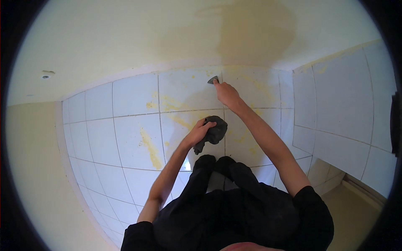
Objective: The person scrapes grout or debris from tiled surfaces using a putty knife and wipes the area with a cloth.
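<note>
My right hand [227, 95] is closed round a small scraper [213, 80] with a dark triangular blade. The blade points up and to the left over the white tiled floor [136, 98], near the foot of the far wall; whether it touches the tile I cannot tell. Lower down and to the left, my left hand [200, 133] grips a crumpled dark grey cloth [216, 130], which hangs above the tiles in front of my feet. Yellow smears [149, 148] and specks mark several tiles around both hands.
A cream wall [138, 37] rises beyond the tiles, with a shadow across it and a small round fitting [45, 77] at left. Another wall [35, 167] borders the left side. White-tiled surfaces [343, 92] stand at right. My black shoes [205, 161] are below the cloth.
</note>
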A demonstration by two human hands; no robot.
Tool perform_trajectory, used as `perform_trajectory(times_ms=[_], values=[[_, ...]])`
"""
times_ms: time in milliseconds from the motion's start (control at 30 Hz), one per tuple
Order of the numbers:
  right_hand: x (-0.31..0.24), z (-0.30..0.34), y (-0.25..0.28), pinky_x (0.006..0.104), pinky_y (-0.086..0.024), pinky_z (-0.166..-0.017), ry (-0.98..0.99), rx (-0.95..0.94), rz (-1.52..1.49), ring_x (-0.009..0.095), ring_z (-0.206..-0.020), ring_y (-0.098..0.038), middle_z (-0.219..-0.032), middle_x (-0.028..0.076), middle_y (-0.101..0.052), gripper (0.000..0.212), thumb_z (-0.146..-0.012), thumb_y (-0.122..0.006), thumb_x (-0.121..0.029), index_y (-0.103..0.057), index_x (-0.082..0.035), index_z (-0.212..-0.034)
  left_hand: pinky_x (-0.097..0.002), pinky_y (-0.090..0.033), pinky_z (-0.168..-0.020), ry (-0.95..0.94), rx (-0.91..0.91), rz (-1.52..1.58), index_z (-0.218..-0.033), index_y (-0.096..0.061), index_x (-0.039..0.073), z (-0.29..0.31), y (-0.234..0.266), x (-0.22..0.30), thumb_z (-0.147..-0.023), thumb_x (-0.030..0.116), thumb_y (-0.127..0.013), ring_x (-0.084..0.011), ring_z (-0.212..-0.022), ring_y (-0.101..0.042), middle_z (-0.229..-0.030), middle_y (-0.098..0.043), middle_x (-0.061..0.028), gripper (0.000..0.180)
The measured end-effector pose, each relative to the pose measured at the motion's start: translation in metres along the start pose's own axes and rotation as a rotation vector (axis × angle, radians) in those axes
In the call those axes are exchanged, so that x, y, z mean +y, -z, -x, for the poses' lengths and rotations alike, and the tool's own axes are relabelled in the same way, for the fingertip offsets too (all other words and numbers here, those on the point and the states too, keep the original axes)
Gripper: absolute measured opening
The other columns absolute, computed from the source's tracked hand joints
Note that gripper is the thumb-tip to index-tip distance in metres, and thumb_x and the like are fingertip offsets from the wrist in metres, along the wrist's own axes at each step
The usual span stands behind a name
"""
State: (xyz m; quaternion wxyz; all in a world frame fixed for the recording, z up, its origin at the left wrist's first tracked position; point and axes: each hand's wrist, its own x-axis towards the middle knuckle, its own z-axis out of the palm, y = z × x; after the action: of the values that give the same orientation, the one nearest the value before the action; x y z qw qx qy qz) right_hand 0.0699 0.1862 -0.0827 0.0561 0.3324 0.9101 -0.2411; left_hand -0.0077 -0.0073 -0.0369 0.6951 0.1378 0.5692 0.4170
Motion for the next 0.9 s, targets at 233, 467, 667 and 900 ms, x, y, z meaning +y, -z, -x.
perform_trajectory(times_ms=[233,467,667,900], values=[[0.0,-0.002,0.009,0.0471,-0.055,-0.07,-0.042,0.003,0.029,0.04,-0.081,-0.066,-0.085,0.026,-0.065,0.036,-0.09,-0.043,-0.008,-0.05,0.005,-0.123,-0.0294,-0.051,-0.079,-0.048,-0.019,-0.047,-0.118,-0.056,-0.003,0.004,-0.002,0.004,-0.091,0.025,-0.056,-0.0164,-0.09,-0.062,-0.103,-0.064,-0.01,0.039],[0.01,-0.011,0.011,0.0481,-0.054,-0.072,-0.028,-0.009,0.043,0.041,-0.081,-0.066,-0.086,0.026,-0.065,0.038,-0.089,-0.044,-0.007,-0.05,0.002,-0.125,-0.0291,-0.052,-0.078,-0.083,-0.044,-0.029,-0.118,-0.056,-0.004,-0.001,0.007,-0.005,-0.092,0.024,-0.054,-0.0162,-0.087,-0.063,-0.102,-0.065,-0.0103,0.038],[0.012,-0.009,0.014,0.0481,-0.054,-0.071,-0.026,-0.009,0.045,0.04,-0.081,-0.066,-0.085,0.025,-0.065,0.037,-0.088,-0.045,-0.007,-0.051,0.002,-0.124,-0.0296,-0.052,-0.077,-0.08,-0.013,-0.055,-0.117,-0.056,-0.004,-0.001,0.01,-0.006,-0.092,0.024,-0.053,-0.0168,-0.086,-0.063,-0.1,-0.065,-0.011,0.038],[0.011,-0.016,0.014,0.0478,-0.054,-0.072,-0.046,-0.019,0.056,0.04,-0.081,-0.065,-0.086,0.025,-0.065,0.042,-0.086,-0.046,-0.004,-0.05,-0.002,-0.128,-0.0295,-0.052,-0.077,-0.069,-0.026,-0.033,-0.117,-0.057,-0.004,0.001,0.005,-0.005,-0.092,0.024,-0.053,-0.0168,-0.085,-0.063,-0.099,-0.065,-0.0108,0.038]])
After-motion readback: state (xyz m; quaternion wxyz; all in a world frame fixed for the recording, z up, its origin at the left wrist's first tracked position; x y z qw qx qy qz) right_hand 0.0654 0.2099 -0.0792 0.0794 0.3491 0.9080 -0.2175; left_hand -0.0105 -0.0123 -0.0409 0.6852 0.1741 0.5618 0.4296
